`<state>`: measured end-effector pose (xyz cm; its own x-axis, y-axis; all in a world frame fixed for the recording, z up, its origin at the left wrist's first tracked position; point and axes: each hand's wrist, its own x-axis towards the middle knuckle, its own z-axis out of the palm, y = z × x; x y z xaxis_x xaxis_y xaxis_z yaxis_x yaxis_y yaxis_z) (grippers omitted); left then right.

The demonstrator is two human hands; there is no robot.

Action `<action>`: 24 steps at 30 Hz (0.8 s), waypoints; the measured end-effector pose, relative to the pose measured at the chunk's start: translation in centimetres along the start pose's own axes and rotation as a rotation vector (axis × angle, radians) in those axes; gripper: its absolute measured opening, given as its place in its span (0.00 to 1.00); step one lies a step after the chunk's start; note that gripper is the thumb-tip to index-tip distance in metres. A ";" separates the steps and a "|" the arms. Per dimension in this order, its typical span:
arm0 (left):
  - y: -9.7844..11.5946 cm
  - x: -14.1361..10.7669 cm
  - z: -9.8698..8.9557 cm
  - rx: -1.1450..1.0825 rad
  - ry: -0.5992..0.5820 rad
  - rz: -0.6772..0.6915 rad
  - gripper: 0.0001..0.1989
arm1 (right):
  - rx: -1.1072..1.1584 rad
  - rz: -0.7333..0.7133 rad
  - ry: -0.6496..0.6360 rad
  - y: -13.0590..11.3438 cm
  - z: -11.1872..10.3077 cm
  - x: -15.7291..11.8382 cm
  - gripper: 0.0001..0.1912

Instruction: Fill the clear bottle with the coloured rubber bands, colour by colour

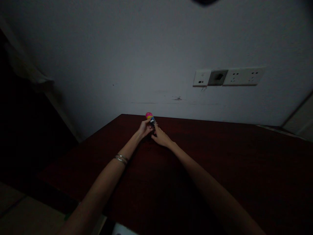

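Note:
Near the back of the dark red table, my left hand (145,128) is closed around a small bottle-like thing with a pink and yellow rounded top (149,115). Its body is dark and blue with a white patch, and it tilts with the pink end up and to the left. My right hand (161,136) has its fingers at the lower end of the same thing, close beside the left fingers. The hands hide part of it, and the dim light leaves its exact kind unclear.
The dark red tabletop (220,156) runs back to a grey wall (137,58). On the wall at the right is a row of sockets and switches (241,77). A white object (123,229) shows at the bottom edge. Pale floor tiles (29,215) lie at lower left.

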<state>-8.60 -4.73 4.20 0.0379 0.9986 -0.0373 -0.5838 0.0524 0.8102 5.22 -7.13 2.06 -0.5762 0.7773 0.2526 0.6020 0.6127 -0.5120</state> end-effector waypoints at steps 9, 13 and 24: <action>0.1 0.3 -0.8 0.106 0.090 0.001 0.10 | -0.201 -0.093 -0.037 -0.8 -0.6 -0.6 0.29; 0.4 0.3 -0.7 0.099 0.144 0.031 0.10 | -0.241 -0.089 0.001 -0.9 -1.0 -0.6 0.23; 0.4 -0.6 0.9 0.015 0.032 0.013 0.10 | -0.135 -0.022 0.052 -0.3 -0.6 -0.3 0.39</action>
<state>-8.17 -5.31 5.07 0.0044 0.9990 -0.0447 -0.5720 0.0392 0.8193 5.55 -7.48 2.60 -0.5624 0.7679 0.3067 0.6608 0.6404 -0.3914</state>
